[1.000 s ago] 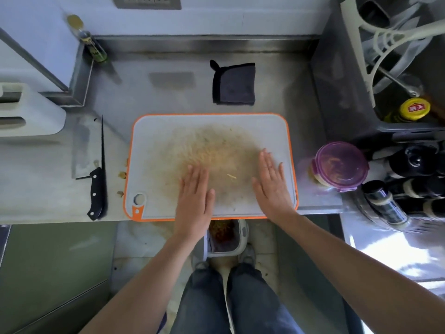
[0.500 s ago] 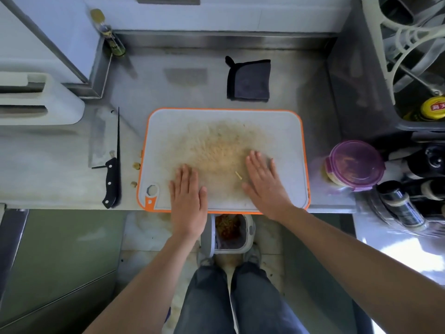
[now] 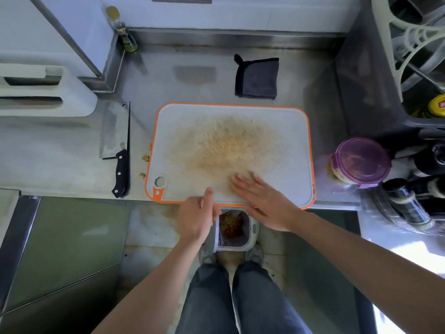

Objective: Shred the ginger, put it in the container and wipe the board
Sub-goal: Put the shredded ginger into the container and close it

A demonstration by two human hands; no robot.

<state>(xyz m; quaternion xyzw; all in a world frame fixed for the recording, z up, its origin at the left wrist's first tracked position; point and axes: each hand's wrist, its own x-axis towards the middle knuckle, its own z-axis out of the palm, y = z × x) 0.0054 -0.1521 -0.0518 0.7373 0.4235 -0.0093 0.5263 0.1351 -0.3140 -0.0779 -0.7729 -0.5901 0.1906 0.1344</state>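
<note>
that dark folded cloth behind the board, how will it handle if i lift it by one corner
Probably floppy: the cloth lies in flat soft folds, so it would likely droop and unfold. It looks thin, so probably light. Lying flat, it seems unlikely to roll.

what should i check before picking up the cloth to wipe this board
1. Loose shreds off the white cutting board with orange rim: ok, only a tan stain shows.
2. Folded dark grey cloth lying free behind the board: ok.
3. Round container with purple lid closed: ok.
4. Black-handled cleaver off the board, to its left: ok.
5. Hands free: right hand flat and empty on the board, ok; left hand curled at the front edge, maybe pinching a shred, cannot tell.
6. Small ginger bits on the steel counter beside the board: not ok.
</note>
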